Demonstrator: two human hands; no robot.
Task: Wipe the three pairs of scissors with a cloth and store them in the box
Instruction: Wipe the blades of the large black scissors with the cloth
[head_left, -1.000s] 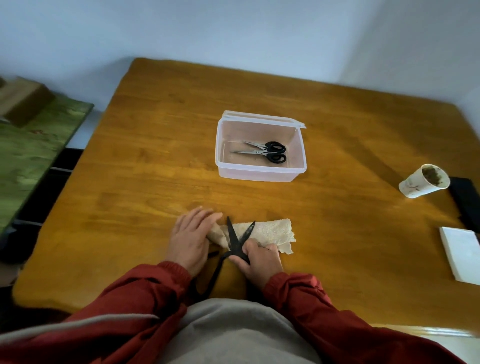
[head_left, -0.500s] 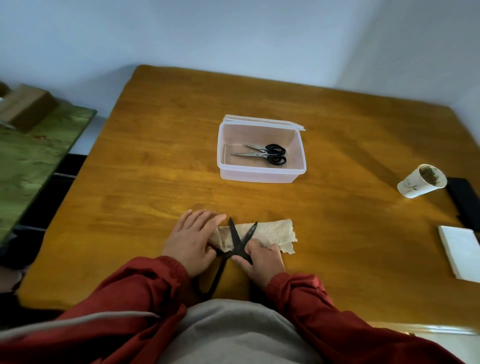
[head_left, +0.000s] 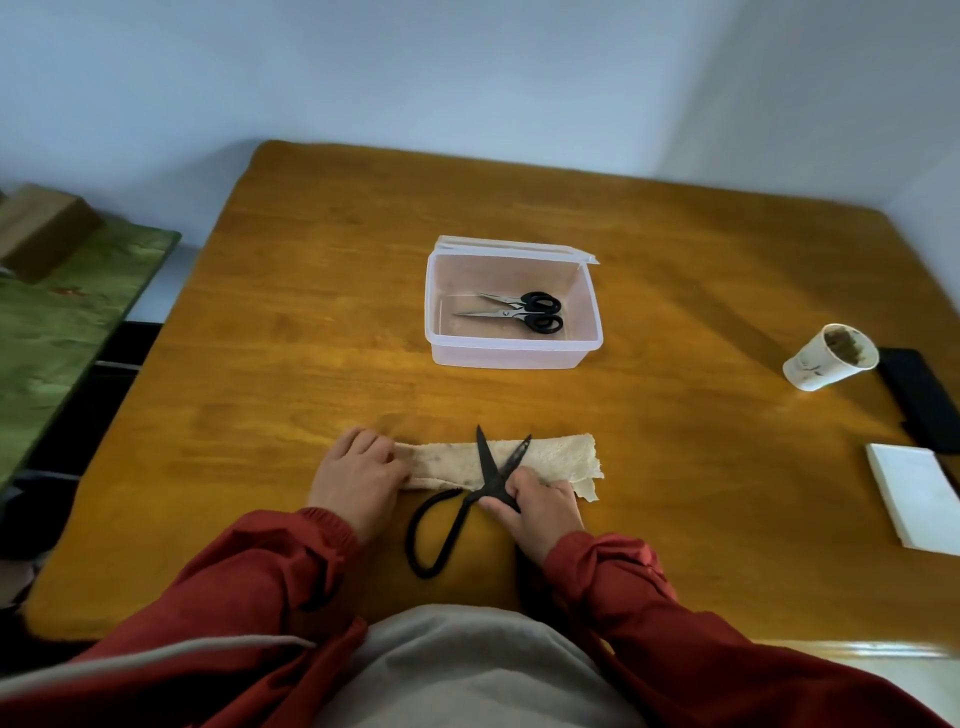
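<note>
Large all-black scissors (head_left: 488, 467) lie with their blades spread across a beige cloth (head_left: 561, 457) at the near edge of the table. My right hand (head_left: 540, 504) grips them just below the pivot, and one long handle loop curves toward me on the bare wood. My left hand (head_left: 358, 478) holds the left end of the cloth with bent fingers. Farther back stands a clear plastic box (head_left: 511, 356), its lid hinged open behind it. Inside it lie black-handled scissors with silver blades (head_left: 519, 312).
A used paper cup (head_left: 826, 358) lies tipped at the right, beside a black flat object (head_left: 919, 395) and a white pad (head_left: 914, 493) at the table's right edge. A green-covered surface (head_left: 62, 322) with a brown box (head_left: 41, 234) is off the table's left side.
My left hand has slid left along the cloth, which now lies stretched out longer. The black scissors' handle loop has come into plain view. My right hand keeps its hold.
</note>
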